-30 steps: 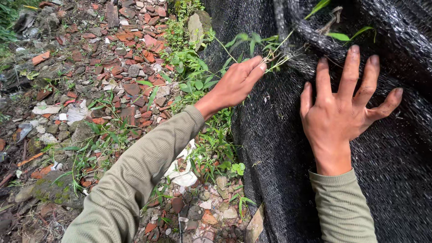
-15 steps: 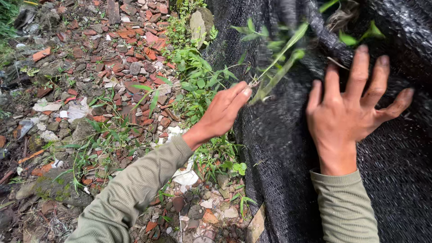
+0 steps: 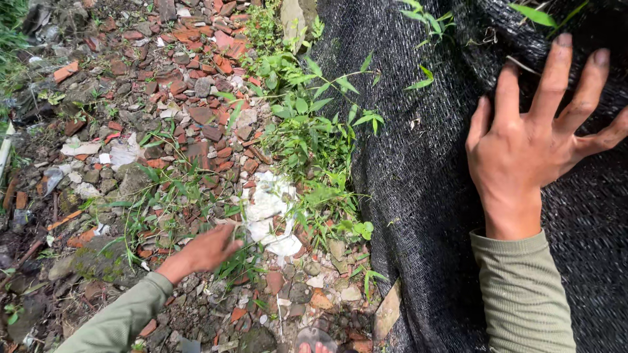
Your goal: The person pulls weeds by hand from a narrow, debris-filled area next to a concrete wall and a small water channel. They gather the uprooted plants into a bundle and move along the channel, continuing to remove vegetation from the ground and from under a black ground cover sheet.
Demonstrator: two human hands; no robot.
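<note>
A: Black woven shade netting (image 3: 418, 196), draped down the right half of the view, and the right hand (image 3: 523, 150) lies flat on it, fingers (image 3: 556, 72) spread wide, palm against the mesh.

B: And the left hand (image 3: 206, 252)?

A: Low on the ground of broken red brick rubble (image 3: 196, 72), well apart from the netting, fingers closed around a tuft of thin green grass blades (image 3: 235, 265). Both arms wear olive-green ribbed sleeves (image 3: 523, 294).

B: Any packaging down there?

A: One crumpled white scrap, paper or plastic (image 3: 271, 212), irregular in shape, just right of the left hand. A second, smaller white scrap (image 3: 121, 153) lies further left among the stones. I cannot tell of any label on either.

B: Plants?

A: A clump of leafy green weeds (image 3: 307, 131) runs along the netting's edge, and a few green shoots (image 3: 425, 19) poke through the mesh near the top.
</note>
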